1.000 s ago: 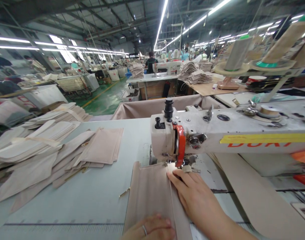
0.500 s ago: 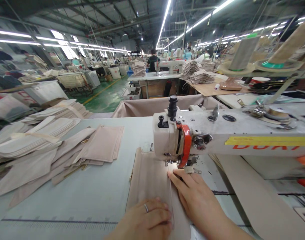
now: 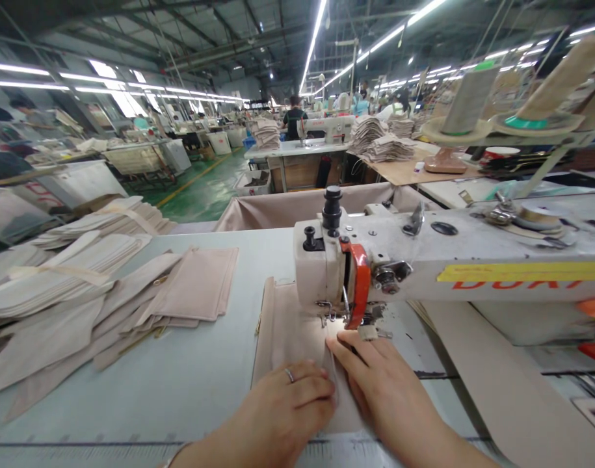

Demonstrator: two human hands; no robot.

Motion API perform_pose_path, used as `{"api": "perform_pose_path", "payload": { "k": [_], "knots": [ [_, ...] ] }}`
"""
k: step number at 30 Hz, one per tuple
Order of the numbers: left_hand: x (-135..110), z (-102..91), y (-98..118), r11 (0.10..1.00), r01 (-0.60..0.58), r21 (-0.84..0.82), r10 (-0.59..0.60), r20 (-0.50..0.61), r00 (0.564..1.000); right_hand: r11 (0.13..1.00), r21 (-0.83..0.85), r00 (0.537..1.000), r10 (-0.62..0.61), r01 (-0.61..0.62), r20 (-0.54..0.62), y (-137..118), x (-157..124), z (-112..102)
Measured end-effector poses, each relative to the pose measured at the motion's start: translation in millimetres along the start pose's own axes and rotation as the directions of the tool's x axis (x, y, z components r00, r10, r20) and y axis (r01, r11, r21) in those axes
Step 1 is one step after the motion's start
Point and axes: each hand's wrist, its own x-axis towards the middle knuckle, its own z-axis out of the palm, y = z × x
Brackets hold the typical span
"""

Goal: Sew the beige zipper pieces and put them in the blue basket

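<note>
A beige fabric piece point(image 3: 292, 325) with a stitched seam line and a small brass-coloured zipper pull at its left edge lies under the presser foot of a white sewing machine point(image 3: 321, 266). My left hand point(image 3: 297, 396), a ring on one finger, rests on the fabric's near part with fingers bent together along the seam; its fingertips are partly hidden. My right hand point(image 3: 375, 377) lies on the fabric's right side, fingers stretched forward close to the needle area. A red guard point(image 3: 359, 283) stands just beyond those fingertips.
Left on the table lie beige sewn pieces point(image 3: 199, 283) and tied bundles of pale fabric point(image 3: 67, 279). A long beige strip point(image 3: 502, 383) runs under the machine arm at right. Thread cones point(image 3: 473, 97) stand behind it. A fabric-lined bin point(image 3: 277, 211) sits beyond the table.
The fabric has slid forward under the presser foot. My left hand has moved forward with it, while my right hand stays nearly in place. The view has shifted slightly.
</note>
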Motion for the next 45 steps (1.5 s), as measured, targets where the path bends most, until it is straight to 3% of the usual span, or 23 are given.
{"api": "perform_pose_path", "payload": {
  "k": [22,32,40,45],
  "knots": [
    [21,-5.6,-33,0.989,0.098,0.113,-0.109,0.087,0.99,0.999,0.029,0.999,-0.024,0.025,-0.044,-2,3,-5],
    [29,-2.4,-48,0.976,0.205,0.068,-0.205,-0.001,0.979,1.0,-0.016,0.999,0.023,-0.024,-0.029,-2,7,-5],
    [31,10.5,-64,0.952,0.289,0.098,-0.276,-0.126,0.953,0.997,-0.051,0.998,0.049,-0.051,-0.041,-4,11,-4],
    [34,12.2,-66,0.929,0.353,0.116,-0.335,-0.144,0.931,0.996,-0.06,0.997,0.062,-0.064,-0.041,-5,14,-3]
  ]
}}
